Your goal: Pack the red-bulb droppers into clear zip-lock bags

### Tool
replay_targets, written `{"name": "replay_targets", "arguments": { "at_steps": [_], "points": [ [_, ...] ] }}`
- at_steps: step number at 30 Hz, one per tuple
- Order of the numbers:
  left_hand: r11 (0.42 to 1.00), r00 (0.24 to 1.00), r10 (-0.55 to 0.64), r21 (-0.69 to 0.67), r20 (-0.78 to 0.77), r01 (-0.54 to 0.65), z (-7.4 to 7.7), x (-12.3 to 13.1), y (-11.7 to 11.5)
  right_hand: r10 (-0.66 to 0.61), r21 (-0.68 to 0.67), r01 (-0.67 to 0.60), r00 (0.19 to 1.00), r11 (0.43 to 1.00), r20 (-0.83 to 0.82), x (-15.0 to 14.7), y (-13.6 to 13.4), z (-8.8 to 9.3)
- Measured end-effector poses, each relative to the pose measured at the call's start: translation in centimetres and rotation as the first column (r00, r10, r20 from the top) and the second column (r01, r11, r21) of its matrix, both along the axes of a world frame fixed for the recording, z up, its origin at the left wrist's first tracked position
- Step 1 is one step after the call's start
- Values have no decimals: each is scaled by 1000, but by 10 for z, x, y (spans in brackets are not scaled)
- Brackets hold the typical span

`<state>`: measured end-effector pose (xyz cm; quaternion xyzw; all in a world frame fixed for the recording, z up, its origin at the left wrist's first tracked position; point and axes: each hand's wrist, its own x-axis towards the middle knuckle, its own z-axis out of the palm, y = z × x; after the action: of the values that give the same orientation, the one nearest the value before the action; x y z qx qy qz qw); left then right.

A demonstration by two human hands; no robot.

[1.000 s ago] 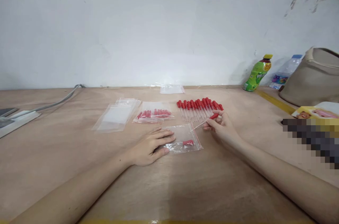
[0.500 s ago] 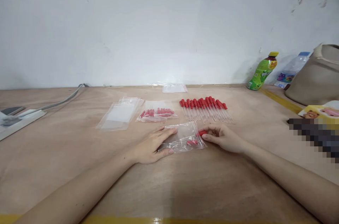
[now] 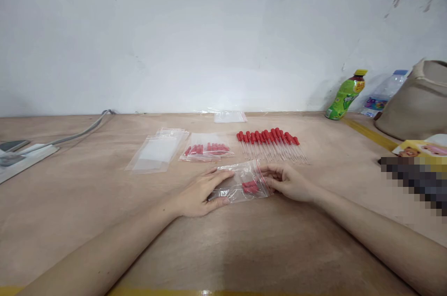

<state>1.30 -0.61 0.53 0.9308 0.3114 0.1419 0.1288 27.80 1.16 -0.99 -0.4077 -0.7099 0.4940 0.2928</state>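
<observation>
A clear zip bag with a red-lined mouth lies flat on the table, its open end towards the right. Inside it are red-bulbed droppers, grouped near the mouth; their thin stems are hard to make out. My left hand rests spread on the bag's left part, thumb and fingers apart. At the mouth, the curled fingers of my right hand close on the bag's edge, partly hidden by the plastic. Just behind lies a row of loose droppers, red bulbs pointing away from me.
Filled bags of droppers lie stacked behind my left hand, beside flat unfilled bags. Another bag lies by the wall. At right stand a green bottle, a clear bottle and a beige bag. A cable runs at left.
The red-bulbed dropper that was between my right fingers has gone left into the bag, beside the other red bulbs. My left hand has stayed in place.
</observation>
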Motion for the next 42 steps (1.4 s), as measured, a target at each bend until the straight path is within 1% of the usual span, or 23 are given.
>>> {"name": "replay_targets", "arguments": {
  "at_steps": [1,3,4,6,8,10,12,14,16,17,19,21,23,24,26,28,29,31,33,36,38,40,42],
  "points": [
    [1000,1000,2,-12,5,-1,1,0,0,-35,18,35,999,999,7,2,4,1],
    [999,1000,4,-42,26,-3,2,0,-1,-146,132,138,988,982,48,6,15,4],
    [998,999,6,-58,42,-3,2,0,-1,-211,221,189,974,957,84,6,22,7],
    [997,997,14,-81,73,-8,2,0,-2,-333,406,243,928,881,167,4,39,13],
    [996,996,20,-93,88,-11,2,0,-2,-427,550,240,871,800,241,-3,57,20],
    [995,996,18,-98,87,-10,2,0,-2,-494,634,215,815,743,303,-14,76,26],
    [995,997,17,-100,82,-8,3,1,-2,-564,693,187,739,696,368,-27,93,30],
    [995,997,18,-98,77,-10,3,1,-3,-642,742,167,645,649,415,-39,107,31],
    [995,997,17,-95,70,-10,4,1,-3,-692,760,153,555,631,463,-49,118,29],
    [996,998,16,-94,65,-10,4,1,-3,-696,752,146,519,643,496,-53,122,28],
    [996,998,16,-93,54,-11,4,0,-3,-673,710,133,477,691,565,-59,129,26],
    [996,999,20,-86,47,-16,3,0,-3,-649,672,152,480,725,591,-64,134,24],
    [997,999,17,-73,42,-13,3,0,-2,-658,642,245,517,726,547,-65,138,25],
    [998,999,11,-63,38,-9,3,-1,-2,-668,616,316,550,722,501,-64,139,26],
    [999,1000,-3,-40,18,4,2,-1,-2,-672,530,457,659,714,338,-59,139,29],
    [1000,1000,-9,-21,-11,9,0,-2,0,-638,423,558,767,714,65,-47,133,32],
    [1000,1000,-8,-14,-26,8,-1,-3,0,-607,374,590,790,715,-87,-39,128,33],
    [1000,999,-9,-5,-44,9,-4,-3,3,-557,287,645,760,708,-334,-20,110,30],
    [1000,999,-18,-1,-42,18,-7,-3,6,-559,203,692,693,693,-455,-2,88,22],
    [1000,999,-31,-2,-24,31,-10,-2,11,-599,65,708,639,703,-482,15,56,3],
    [999,999,-34,3,-13,34,-11,-1,13,-607,-34,691,610,722,-509,18,41,-8],
    [999,999,-37,10,-10,37,-12,-1,14,-589,-124,637,598,761,-543,16,32,-14],
    [999,999,-35,14,-14,35,-11,0,14,-549,-193,545,625,816,-555,13,27,-16]
  ]
}}
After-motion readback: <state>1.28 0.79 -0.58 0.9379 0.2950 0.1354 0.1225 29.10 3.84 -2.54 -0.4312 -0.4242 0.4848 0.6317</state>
